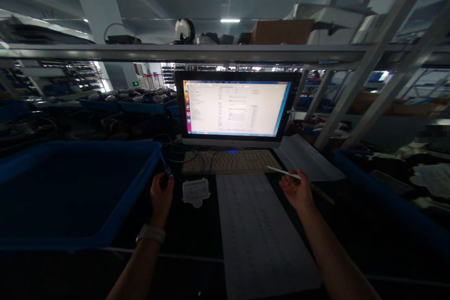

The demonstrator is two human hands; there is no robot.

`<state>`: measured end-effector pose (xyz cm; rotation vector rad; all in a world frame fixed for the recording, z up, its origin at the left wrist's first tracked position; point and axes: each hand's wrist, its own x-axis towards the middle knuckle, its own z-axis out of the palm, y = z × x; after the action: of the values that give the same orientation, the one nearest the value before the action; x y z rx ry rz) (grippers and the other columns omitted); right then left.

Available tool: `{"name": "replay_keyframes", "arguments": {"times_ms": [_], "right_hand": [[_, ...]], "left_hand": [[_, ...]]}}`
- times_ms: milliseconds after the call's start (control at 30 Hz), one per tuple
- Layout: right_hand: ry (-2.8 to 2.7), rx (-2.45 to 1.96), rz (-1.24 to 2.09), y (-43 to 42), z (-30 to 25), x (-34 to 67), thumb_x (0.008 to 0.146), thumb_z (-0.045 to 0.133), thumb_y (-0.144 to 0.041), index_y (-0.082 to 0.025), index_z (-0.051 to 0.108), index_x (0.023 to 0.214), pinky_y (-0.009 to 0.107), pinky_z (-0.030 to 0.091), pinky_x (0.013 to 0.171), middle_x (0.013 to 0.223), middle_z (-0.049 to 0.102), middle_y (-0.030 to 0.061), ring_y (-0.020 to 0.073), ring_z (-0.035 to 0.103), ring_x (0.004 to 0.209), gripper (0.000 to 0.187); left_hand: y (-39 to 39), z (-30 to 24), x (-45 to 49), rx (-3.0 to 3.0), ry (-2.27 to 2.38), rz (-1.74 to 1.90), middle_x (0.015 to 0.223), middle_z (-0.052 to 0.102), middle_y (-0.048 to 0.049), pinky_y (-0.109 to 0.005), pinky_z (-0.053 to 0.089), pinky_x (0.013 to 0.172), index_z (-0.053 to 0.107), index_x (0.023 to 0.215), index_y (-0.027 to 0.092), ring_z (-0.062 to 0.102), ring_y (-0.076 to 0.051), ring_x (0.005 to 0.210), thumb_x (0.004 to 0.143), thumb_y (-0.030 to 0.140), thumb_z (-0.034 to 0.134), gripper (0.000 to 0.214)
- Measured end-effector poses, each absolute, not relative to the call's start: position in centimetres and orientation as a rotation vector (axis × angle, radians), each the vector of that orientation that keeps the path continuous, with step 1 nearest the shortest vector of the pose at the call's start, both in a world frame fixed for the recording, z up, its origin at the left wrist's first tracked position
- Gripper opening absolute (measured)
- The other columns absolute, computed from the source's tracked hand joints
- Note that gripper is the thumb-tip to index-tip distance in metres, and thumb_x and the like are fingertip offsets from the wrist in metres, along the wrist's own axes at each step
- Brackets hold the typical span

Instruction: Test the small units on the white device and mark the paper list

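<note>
My left hand point(161, 194), with a watch on its wrist, is closed around the end of a blue cable point(167, 167); the plug itself is mostly hidden by the fingers. Just to the right of it lies a small pale flat device point(195, 191) with a label-like face. My right hand point(296, 190) pinches a thin white pen point(284, 171), its tip pointing left over the keyboard's right end. Between the hands a long printed sheet point(262, 239) spreads toward me. The keyboard point(230, 161) sits behind it, below a lit monitor point(235, 108) showing a form window.
A large blue bin point(116, 225) stands at the left, and another blue bin point(379, 197) with white parts is on the right. More paper point(309, 157) lies right of the keyboard. Overhead runs a metal shelf point(218, 52) bearing a cardboard box point(281, 31).
</note>
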<state>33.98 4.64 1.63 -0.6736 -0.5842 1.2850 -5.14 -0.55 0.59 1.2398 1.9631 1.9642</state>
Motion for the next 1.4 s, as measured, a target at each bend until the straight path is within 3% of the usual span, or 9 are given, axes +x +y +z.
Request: {"name": "replay_keyframes", "arguments": {"times_ms": [400, 767, 1400], "right_hand": [[-0.635, -0.668, 1.276, 4.86, 1.14, 34.33, 0.058, 0.074, -0.046, -0.022, 0.052, 0.059, 0.02, 0.032, 0.04, 0.04, 0.029, -0.0092, 0.0061, 0.032, 0.04, 0.033], [-0.623, -0.68, 1.274, 4.68, 1.43, 34.17, 0.053, 0.076, -0.047, -0.021, 0.053, 0.057, 0.019, 0.034, 0.041, 0.038, 0.029, -0.0093, 0.0055, 0.033, 0.041, 0.035], [-0.636, -0.667, 1.282, 4.72, 1.32, 34.25, 0.058, 0.073, -0.046, -0.021, 0.052, 0.057, 0.02, 0.034, 0.042, 0.039, 0.028, -0.0091, 0.0059, 0.032, 0.04, 0.033]], "left_hand": [[-0.61, 0.54, -5.15, 1.239, 1.969, 1.963, 0.077, 0.062, -0.004, -0.035, 0.049, 0.067, 0.056, 0.082, 0.019, 0.059, -0.021, 0.073, 0.063, 0.044, 0.058, 0.032], [-0.52, 0.38, -5.26, 1.232, 1.965, 1.956, 0.077, 0.062, -0.0047, -0.036, 0.05, 0.068, 0.056, 0.083, 0.018, 0.06, -0.021, 0.072, 0.063, 0.044, 0.058, 0.033], [-0.64, 0.51, -5.24, 1.265, 1.979, 1.964, 0.079, 0.063, -0.0049, -0.035, 0.05, 0.067, 0.056, 0.082, 0.018, 0.059, -0.021, 0.074, 0.064, 0.043, 0.058, 0.031]]}}
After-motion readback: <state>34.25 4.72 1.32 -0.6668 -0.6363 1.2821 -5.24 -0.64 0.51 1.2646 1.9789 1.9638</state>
